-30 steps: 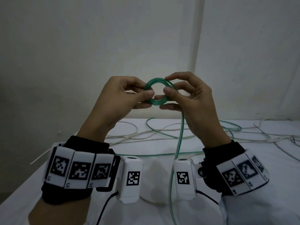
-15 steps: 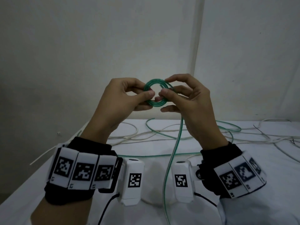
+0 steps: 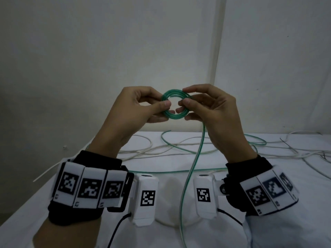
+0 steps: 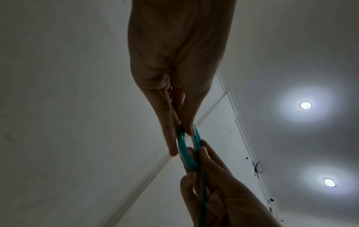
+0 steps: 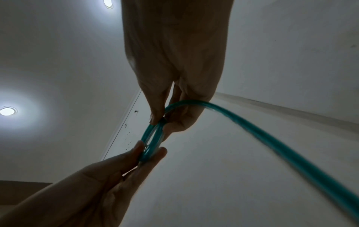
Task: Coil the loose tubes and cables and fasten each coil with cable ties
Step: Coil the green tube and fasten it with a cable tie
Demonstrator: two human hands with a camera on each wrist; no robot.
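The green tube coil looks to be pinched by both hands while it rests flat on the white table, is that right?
Not quite: the green tube coil is pinched by the left hand and the right hand, but it is held up in the air above the white table, not resting on it. Only its loose tail hangs down. The head view shows this.

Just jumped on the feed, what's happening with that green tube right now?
A person is winding the green tube into a small coil, held up in front of them. The left hand pinches the coil's left side, the right hand its right. The tube's loose tail hangs down to the white table, where white cables lie uncoiled. No cable tie is visible on the coil.
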